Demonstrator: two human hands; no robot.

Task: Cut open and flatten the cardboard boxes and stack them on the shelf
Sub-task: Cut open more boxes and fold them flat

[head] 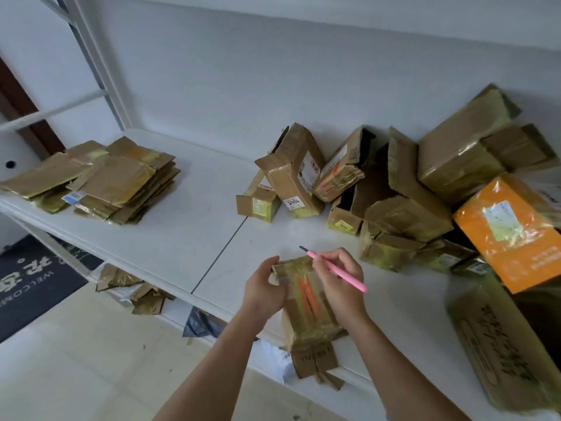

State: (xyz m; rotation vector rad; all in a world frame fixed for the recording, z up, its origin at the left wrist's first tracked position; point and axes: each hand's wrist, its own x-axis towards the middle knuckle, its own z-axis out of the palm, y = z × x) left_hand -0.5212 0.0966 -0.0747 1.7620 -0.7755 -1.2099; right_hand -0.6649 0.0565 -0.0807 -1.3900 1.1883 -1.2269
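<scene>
A taped brown cardboard box (306, 317) with orange print lies on the white shelf (188, 232), its open flaps hanging over the front edge. My left hand (264, 291) grips the box's far left corner. My right hand (341, 284) holds a pink cutter (337, 271) like a pen, its dark tip pointing up and left just above the box's far end. A stack of flattened boxes (100, 180) rests at the shelf's left end. A heap of uncut boxes (403, 189) is piled against the wall on the right.
An orange box (513, 232) leans on the heap at the far right. A long printed carton (504, 354) lies at the near right edge. Cardboard scraps (142, 294) and a dark bag (200, 323) sit on a lower level. A black welcome mat (30, 278) covers the floor at the left.
</scene>
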